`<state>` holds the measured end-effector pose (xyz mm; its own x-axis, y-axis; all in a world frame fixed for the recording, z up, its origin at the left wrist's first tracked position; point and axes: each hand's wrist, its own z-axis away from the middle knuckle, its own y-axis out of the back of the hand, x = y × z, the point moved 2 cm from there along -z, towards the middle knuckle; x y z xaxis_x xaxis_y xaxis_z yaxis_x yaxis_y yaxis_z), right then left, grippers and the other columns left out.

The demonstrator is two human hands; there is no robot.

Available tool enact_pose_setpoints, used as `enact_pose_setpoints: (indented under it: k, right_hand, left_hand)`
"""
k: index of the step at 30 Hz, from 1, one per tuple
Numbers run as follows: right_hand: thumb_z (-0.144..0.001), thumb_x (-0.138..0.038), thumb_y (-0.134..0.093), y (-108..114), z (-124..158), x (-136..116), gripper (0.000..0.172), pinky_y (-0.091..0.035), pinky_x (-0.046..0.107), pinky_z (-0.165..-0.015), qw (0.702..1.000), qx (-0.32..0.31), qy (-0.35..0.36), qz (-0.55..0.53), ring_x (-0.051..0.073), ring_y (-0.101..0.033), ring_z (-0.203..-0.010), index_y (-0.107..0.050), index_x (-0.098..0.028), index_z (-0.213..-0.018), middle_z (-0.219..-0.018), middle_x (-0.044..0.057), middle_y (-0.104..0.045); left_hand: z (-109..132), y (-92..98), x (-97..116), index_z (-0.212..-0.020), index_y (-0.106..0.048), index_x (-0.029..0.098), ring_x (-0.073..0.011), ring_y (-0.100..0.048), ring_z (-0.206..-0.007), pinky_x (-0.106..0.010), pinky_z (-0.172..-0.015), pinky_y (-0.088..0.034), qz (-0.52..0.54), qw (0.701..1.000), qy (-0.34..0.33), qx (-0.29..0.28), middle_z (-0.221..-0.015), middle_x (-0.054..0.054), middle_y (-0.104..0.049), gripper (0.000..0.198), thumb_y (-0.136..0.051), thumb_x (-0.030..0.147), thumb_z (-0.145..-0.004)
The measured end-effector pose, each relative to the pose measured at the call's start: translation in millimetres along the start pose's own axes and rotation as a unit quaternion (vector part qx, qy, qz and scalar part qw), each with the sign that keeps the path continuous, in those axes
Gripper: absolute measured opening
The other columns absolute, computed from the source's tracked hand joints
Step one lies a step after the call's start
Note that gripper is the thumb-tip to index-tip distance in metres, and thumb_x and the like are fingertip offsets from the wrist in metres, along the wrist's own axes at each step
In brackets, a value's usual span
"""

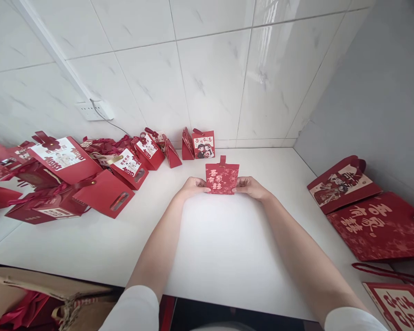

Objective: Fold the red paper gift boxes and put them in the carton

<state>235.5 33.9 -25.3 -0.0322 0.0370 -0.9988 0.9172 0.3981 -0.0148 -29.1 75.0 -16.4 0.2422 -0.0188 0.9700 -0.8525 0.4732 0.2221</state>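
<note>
A small red gift box (222, 179) with pale gold Chinese characters and a loop strap at its top stands upright on the white table. My left hand (194, 186) pinches its lower left edge, thumb in front. Opposite it, my right hand (251, 187) grips the lower right edge the same way. The fingers behind the box are partly hidden. Just beyond it, near the wall, another red box (204, 145) shows a cartoon couple, with a narrow red box (188, 144) beside it.
Many red gift boxes (64, 158) crowd the table's left side. Larger red bags (376, 225) lean at the right by a grey panel. A cardboard carton (48, 280) holding red ribbon sits below the front left edge. A power socket (94, 111) with a cable is on the tiled wall.
</note>
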Motion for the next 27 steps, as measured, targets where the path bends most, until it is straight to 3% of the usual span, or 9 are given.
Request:
enact_pose_setpoints:
  k: [2,6,8,10,12,14,19,22,27]
  right_hand:
    - [-0.057,-0.045,-0.084,1,0,-1,0.04,-0.049,0.033,-0.081,1.0,0.014,-0.001,-0.002,0.017,-0.063,-0.079,-0.067,-0.016,-0.079,-0.082,0.004,-0.069]
    - [-0.069,-0.053,-0.074,0,1,-1,0.04,-0.048,0.035,-0.083,1.0,0.0,-0.01,0.004,0.02,-0.064,-0.084,-0.068,-0.017,-0.086,-0.087,0.006,-0.069]
    - [-0.076,-0.06,-0.065,0,1,-2,0.042,-0.048,0.033,-0.076,0.996,0.081,0.02,0.04,0.018,-0.062,-0.077,-0.063,-0.018,-0.084,-0.083,0.006,-0.067]
    - [-0.079,-0.063,-0.06,-1,2,-4,0.044,-0.047,0.03,-0.069,0.965,0.226,0.07,0.115,0.016,-0.058,-0.072,-0.057,-0.02,-0.089,-0.089,0.005,-0.064]
    - [-0.081,-0.061,-0.058,-6,3,-6,0.043,-0.044,0.028,-0.065,0.926,0.303,0.101,0.203,0.015,-0.056,-0.074,-0.052,-0.022,-0.098,-0.101,0.005,-0.061]
    - [-0.086,-0.058,-0.053,-15,1,-7,0.039,-0.043,0.027,-0.065,0.912,0.275,0.105,0.286,0.016,-0.056,-0.075,-0.05,-0.023,-0.101,-0.107,0.005,-0.059]
    - [-0.097,-0.048,-0.035,-26,-1,-7,0.031,-0.037,0.027,-0.062,0.864,0.201,0.103,0.45,0.016,-0.052,-0.066,-0.047,-0.022,-0.084,-0.082,0.003,-0.059]
    - [-0.098,-0.043,-0.032,-28,-2,-7,0.034,-0.033,0.026,-0.06,0.836,0.172,0.107,0.51,0.016,-0.051,-0.064,-0.045,-0.021,-0.076,-0.074,0.003,-0.058]
    - [-0.097,-0.035,-0.034,-30,-4,-5,0.028,-0.031,0.026,-0.059,0.81,0.16,0.104,0.555,0.016,-0.052,-0.065,-0.048,-0.021,-0.078,-0.073,0.002,-0.059]
  left_hand:
    - [-4,-1.5,-4,-0.077,-0.065,0.011,-0.0153,-0.062,-0.071,-0.029,-0.071,-0.048,-0.014,0.999,-0.029,0.029,-0.076,-0.005,-0.068,0.036,-0.082,0.035,-0.057]
    - [-7,-5.2,-4,-0.1,-0.058,0.016,-0.0107,-0.058,-0.072,-0.027,-0.074,-0.047,-0.088,0.964,-0.103,0.227,-0.102,-0.007,-0.064,0.033,-0.07,0.03,-0.072]
    - [-3,-10.3,2,-0.112,-0.051,0.019,-0.0108,-0.059,-0.075,-0.026,-0.071,-0.047,-0.135,0.943,-0.114,0.283,-0.118,-0.009,-0.057,0.037,-0.063,0.033,-0.079]
    - [4,-19.0,13,-0.113,-0.049,0.021,-0.0131,-0.059,-0.083,-0.026,-0.068,-0.046,-0.2,0.931,-0.13,0.275,-0.121,-0.009,-0.054,0.036,-0.057,0.04,-0.083]
    - [11,-30.6,24,-0.105,-0.051,0.021,-0.0155,-0.058,-0.085,-0.026,-0.066,-0.043,-0.278,0.916,-0.158,0.243,-0.111,-0.006,-0.056,0.035,-0.056,0.047,-0.083]
    - [16,-44.2,33,-0.095,-0.054,0.02,-0.017,-0.057,-0.082,-0.027,-0.068,-0.041,-0.349,0.895,-0.184,0.207,-0.097,-0.005,-0.058,0.034,-0.058,0.051,-0.081]
    - [14,-68.2,35,-0.087,-0.057,0.019,-0.0195,-0.057,-0.072,-0.03,-0.066,-0.036,-0.454,0.856,-0.178,0.171,-0.078,-0.007,-0.061,0.029,-0.048,0.046,-0.089]
    - [11,-68.9,30,-0.086,-0.06,0.017,-0.0216,-0.059,-0.069,-0.031,-0.066,-0.035,-0.476,0.848,-0.156,0.172,-0.075,-0.01,-0.064,0.033,-0.039,0.042,-0.094]
    - [10,-64.2,26,-0.088,-0.062,0.017,-0.0222,-0.061,-0.066,-0.032,-0.064,-0.036,-0.515,0.829,-0.146,0.164,-0.074,-0.011,-0.066,0.036,-0.035,0.039,-0.095]
